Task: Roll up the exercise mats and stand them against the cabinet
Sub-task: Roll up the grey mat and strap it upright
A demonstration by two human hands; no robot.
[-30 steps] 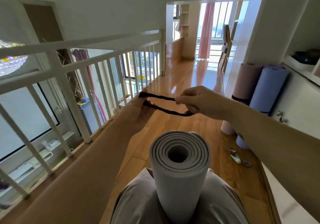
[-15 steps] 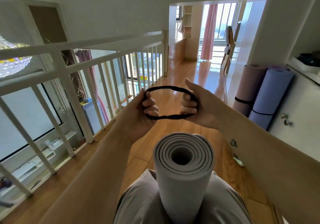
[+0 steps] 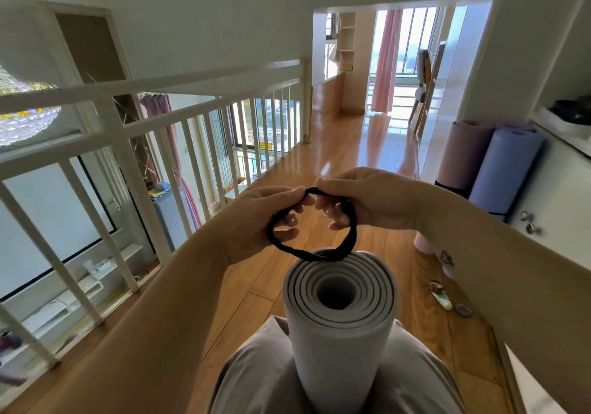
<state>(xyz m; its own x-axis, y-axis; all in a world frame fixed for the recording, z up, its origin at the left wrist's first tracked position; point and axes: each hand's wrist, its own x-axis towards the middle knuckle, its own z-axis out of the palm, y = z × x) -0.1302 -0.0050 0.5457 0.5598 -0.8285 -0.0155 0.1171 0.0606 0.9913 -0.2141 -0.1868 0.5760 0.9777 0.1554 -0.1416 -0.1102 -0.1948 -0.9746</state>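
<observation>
Both hands are raised over the rolled grey mat (image 3: 339,333), and both grasp the black elastic band (image 3: 352,237). The left hand (image 3: 256,221) pinches the band's upper left stretch between thumb and forefinger, its other fingers curled loosely inside the loop. The right hand (image 3: 367,202) pinches the top of the band just beside it, so the two thumbs nearly meet, and its lower fingers curl inside the loop on the right. Neither hand touches the mat.

The grey mat stands on end between the person's thighs, in grey trousers (image 3: 256,381), with its spiral top facing the camera. The band's lowest curve crosses the far rim of that top; whether it touches cannot be told.

Half a second earlier the hands were apart with their fingers stretching the band into a wide oval higher above the mat. Now they have closed together at the top and the loop hangs lower, slack and rounder.

Along the right edge of the wooden floor (image 3: 256,285), a pink mat (image 3: 460,154) and a blue mat (image 3: 502,170) lean rolled against the white cabinet (image 3: 559,196). A white railing (image 3: 192,119) runs along the floor's left edge
</observation>
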